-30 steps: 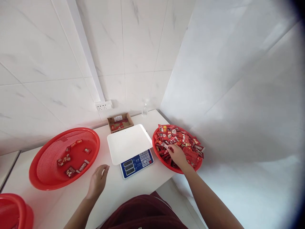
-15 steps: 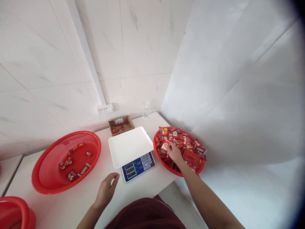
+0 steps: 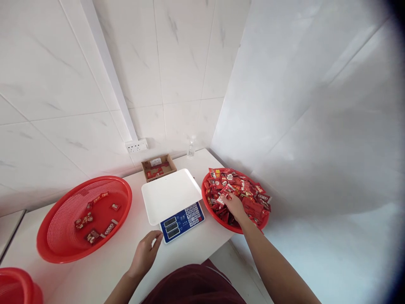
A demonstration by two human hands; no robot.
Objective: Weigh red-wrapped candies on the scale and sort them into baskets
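Shows, in the head view, a flat white bench [image 3: 193,249], and at its right edge, by the near corner, a round red plastic basket [image 3: 205,203] heaped with small shiny red packets [image 3: 247,188]. Keeps the bare right hand [image 3: 234,205] inside this basket, over the left part of the heap, same as one second ago, with fingertips at a red-and-white packet [image 3: 220,200]. Has a narrow grip there; cannot tell whether pinched on that packet or only resting on it. Brings the bare left hand [image 3: 144,254] closer than before to a blue-and-white electronic scale [image 3: 184,222], just beside its near left corner. Curls these fingers loosely, with a narrow gap and nothing visible between them. Leaves so, by judgement, the picking of packets to the right hand alone, and the left one only waiting. Shows also a white rectangular tray [image 3: 171,197] over the scale, then, toward the left of the bench, a wide red mesh basket [image 3: 106,210] with few packets at its bottom. Has near the far edge a shallow brown cardboard box [image 3: 171,164] and, by the far right corner, a clear plastic bottle [image 3: 190,152].
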